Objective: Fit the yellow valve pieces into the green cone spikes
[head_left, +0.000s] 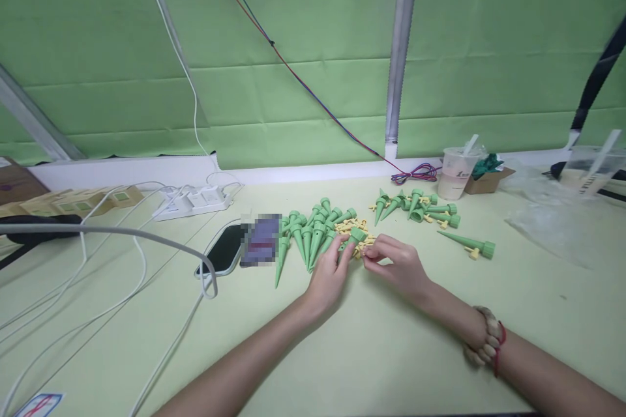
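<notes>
My left hand (328, 275) is closed on a green plastic watering spike (358, 234), its ridged cap pointing up and away. Close to that cap, my right hand (398, 266) pinches its thumb and fingertips together; whatever is between them is too small to make out. Just behind both hands lies a heap of small yellow valve pieces (348, 225). To its left is a pile of green spikes (306, 231) without visible yellow parts. Further right, several spikes (415, 203) lie with yellow pieces on or beside them, and one spike with a yellow valve (484, 249) lies apart.
Left of the spikes lie a phone (223, 251) and a blurred purple item (261, 241). White cables (141, 267) run from a power strip (193, 203) across the table's left side. Back right are a drink cup (454, 176), a small cardboard box (486, 181) and plastic bags (548, 228).
</notes>
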`<state>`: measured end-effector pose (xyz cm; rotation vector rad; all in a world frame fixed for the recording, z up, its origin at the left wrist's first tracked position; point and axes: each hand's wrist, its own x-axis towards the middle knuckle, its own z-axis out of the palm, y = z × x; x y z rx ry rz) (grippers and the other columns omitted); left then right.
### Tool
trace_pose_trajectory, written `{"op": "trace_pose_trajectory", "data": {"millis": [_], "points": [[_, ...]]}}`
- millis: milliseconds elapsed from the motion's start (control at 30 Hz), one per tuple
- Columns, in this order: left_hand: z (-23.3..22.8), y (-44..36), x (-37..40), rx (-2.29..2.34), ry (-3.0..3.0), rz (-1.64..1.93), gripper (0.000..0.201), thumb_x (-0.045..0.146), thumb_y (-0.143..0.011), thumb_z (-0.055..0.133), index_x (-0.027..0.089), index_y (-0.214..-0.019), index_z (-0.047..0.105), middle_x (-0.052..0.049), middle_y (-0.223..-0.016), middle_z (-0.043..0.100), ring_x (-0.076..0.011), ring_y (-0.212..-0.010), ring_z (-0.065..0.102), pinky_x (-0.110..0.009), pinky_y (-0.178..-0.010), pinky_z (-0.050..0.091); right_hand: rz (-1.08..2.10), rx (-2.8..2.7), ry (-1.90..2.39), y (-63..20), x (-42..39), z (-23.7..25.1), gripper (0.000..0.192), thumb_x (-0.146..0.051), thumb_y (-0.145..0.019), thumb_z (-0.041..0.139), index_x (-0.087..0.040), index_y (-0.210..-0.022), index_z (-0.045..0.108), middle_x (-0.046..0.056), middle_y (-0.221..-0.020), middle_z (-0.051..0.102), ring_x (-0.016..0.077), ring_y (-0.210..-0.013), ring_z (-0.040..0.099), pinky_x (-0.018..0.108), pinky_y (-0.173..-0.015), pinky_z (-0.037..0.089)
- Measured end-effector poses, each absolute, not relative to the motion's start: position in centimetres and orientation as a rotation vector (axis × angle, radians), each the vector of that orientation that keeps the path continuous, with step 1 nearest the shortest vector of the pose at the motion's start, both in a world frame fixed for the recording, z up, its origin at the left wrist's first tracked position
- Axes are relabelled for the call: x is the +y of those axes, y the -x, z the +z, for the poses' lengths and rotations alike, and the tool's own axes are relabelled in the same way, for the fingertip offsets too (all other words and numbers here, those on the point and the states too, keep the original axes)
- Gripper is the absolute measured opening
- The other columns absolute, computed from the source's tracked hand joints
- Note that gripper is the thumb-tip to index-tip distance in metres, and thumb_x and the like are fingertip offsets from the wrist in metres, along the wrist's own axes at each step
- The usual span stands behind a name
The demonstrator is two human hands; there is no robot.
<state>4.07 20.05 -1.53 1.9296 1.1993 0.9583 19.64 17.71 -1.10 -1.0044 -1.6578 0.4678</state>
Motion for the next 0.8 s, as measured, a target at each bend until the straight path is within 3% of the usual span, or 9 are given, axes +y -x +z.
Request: {"op": "trace_pose_trajectory", "data": {"millis": [100,200,367,567,800], "points": [[-1.4,-4.0,20.1,1.196,-1.897,0.998,0.046,0.052,-0.086,0.028,0.016,-0.107,0.048,0.0,-0.059,0.045,-0.0079,-0.057,0.039,-0.019,-0.058,0.031,0.55,-1.617,1.029,-19.5,17.5,-0.8,0.016,-0.032,-0.075,0.059,-0.017,-0.074,0.062,0.006,-0.078,0.057,0.0123,-0.067,0.055,0.022,-0.055,0.051],[-1.2,-3.9,20.1,1.189,-1.858,1.007,0.044,0.052,-0.086,0.029,0.019,-0.11,0.046,0.002,-0.058,0.043,-0.0068,-0.055,0.037,-0.018,-0.057,0.03,0.939,-1.396,1.156,-19.4,17.7,-0.3,0.037,-0.044,-0.07,0.064,-0.015,-0.092,0.06,0.008,-0.091,0.059,0.0138,-0.07,0.058,0.022,-0.051,0.052],[-1.2,-3.8,20.0,1.155,-1.894,0.957,0.042,0.051,-0.086,0.029,0.02,-0.108,0.047,0.003,-0.054,0.037,-0.0056,-0.052,0.033,-0.017,-0.054,0.025,1.368,-1.34,1.135,-19.4,18.2,-0.3,0.043,-0.05,-0.067,0.065,-0.009,-0.082,0.063,0.008,-0.081,0.059,0.0129,-0.075,0.058,0.02,-0.058,0.052],[-1.4,-3.9,19.9,1.189,-1.913,0.96,0.042,0.052,-0.086,0.03,0.021,-0.111,0.044,0.003,-0.059,0.043,-0.0061,-0.054,0.036,-0.016,-0.053,0.026,1.076,-1.353,1.162,-19.4,18.1,-0.6,0.04,-0.045,-0.057,0.074,-0.01,-0.074,0.061,0.006,-0.075,0.057,0.0134,-0.068,0.054,0.021,-0.051,0.049],[-1.1,-4.2,19.9,1.202,-1.906,0.999,0.048,0.054,-0.084,0.031,0.016,-0.102,0.056,0.001,-0.051,0.039,-0.0076,-0.05,0.036,-0.019,-0.051,0.026,0.503,-1.602,1.142,-19.7,18.1,-1.5,0.026,-0.035,-0.075,0.06,-0.015,-0.062,0.05,0.004,-0.064,0.051,0.0116,-0.06,0.048,0.021,-0.049,0.043]]}}
